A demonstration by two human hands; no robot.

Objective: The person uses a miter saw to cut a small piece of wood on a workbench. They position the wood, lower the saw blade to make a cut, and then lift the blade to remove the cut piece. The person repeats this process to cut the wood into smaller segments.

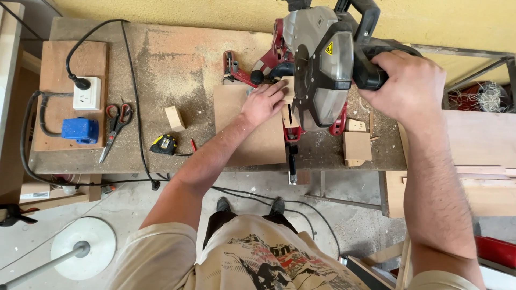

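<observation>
Left hand (263, 102), fingers flat and together, presses the flat brown MDF board (250, 137) on the saw bed, just left of the grey-red mitre saw (317, 70); right hand (411, 86) is clenched round the black saw handle (371, 72), nearer the blade.

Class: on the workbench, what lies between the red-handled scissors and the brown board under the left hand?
In the head view, a small wooden block and a yellow-black tape measure.

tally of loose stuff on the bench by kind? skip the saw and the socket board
Wood board under the left hand: 1
Small wood offcuts: 3
Scissors, red handles: 1
Tape measure, yellow and black: 1
Red pencil: 1
Total: 7
</observation>
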